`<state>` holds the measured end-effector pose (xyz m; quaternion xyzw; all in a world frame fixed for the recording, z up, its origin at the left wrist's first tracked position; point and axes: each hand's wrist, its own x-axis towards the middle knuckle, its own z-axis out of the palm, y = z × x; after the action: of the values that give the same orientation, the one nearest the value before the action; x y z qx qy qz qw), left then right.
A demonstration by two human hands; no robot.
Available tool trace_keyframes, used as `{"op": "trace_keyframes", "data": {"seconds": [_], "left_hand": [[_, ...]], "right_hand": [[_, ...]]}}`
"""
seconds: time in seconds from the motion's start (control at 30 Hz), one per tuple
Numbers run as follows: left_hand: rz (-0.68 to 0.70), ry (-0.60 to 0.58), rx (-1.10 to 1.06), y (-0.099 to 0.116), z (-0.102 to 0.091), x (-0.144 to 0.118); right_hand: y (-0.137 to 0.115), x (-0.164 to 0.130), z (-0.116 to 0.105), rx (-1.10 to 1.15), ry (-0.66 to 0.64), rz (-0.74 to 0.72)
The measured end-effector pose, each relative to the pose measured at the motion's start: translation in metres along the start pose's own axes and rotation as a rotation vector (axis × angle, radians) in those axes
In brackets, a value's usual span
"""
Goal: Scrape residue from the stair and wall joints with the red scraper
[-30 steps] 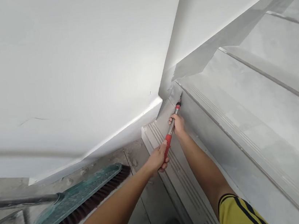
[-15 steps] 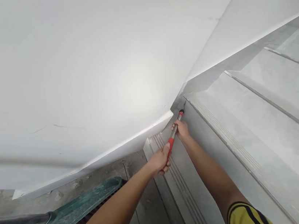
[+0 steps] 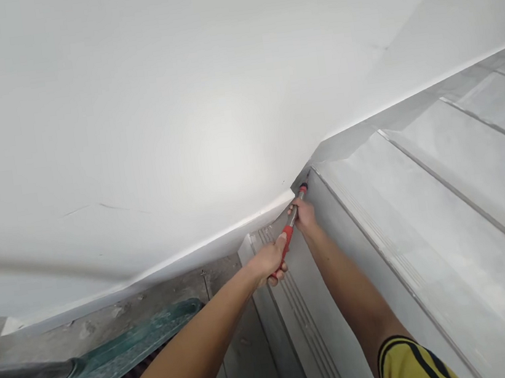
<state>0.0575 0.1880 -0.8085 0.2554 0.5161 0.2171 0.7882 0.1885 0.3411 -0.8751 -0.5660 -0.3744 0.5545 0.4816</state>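
Observation:
A slim red-and-grey hand tool [image 3: 288, 231] with a dark collar and a thin tip slants up toward the inner corner of the stairs. My left hand [image 3: 267, 261] is wrapped round its red rear grip. Farther up, my right hand [image 3: 305, 213] closes round the grey shaft, close to the collar. The tip is at the corner where the riser [image 3: 331, 219] meets the skirting along the wall; whether it touches is too small to tell. The grooved stair tread [image 3: 306, 312] lies below both hands.
A white wall [image 3: 152, 103] with a projecting lower edge fills the left and top. At lower left lies a dusty green dustpan-like scoop [image 3: 129, 348] with a dark handle [image 3: 25, 374]. More pale steps [image 3: 427, 209] rise to the right. Bits of debris lie along the wall's foot.
My view has shifted slightly. Both hands keep their hold on the tool, and its tip stays at the same stair corner, with only a small movement.

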Motion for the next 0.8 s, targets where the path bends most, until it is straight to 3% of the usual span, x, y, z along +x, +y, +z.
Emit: {"op": "trace_keyframes", "data": {"seconds": [0.13, 0.43, 0.8], "left_hand": [[-0.007, -0.009, 0.006, -0.0019, -0.0009, 0.0008], [-0.004, -0.006, -0.003, -0.0046, 0.0041, 0.0065], [0.004, -0.015, -0.004, 0.0003, -0.0059, 0.0041]], "right_hand": [[-0.0018, -0.0018, 0.0006, 0.032, 0.032, 0.087], [0.0010, 0.0037, -0.0015, 0.007, 0.032, 0.103], [0.0023, 0.0043, 0.0026, -0.059, 0.010, 0.028]]}}
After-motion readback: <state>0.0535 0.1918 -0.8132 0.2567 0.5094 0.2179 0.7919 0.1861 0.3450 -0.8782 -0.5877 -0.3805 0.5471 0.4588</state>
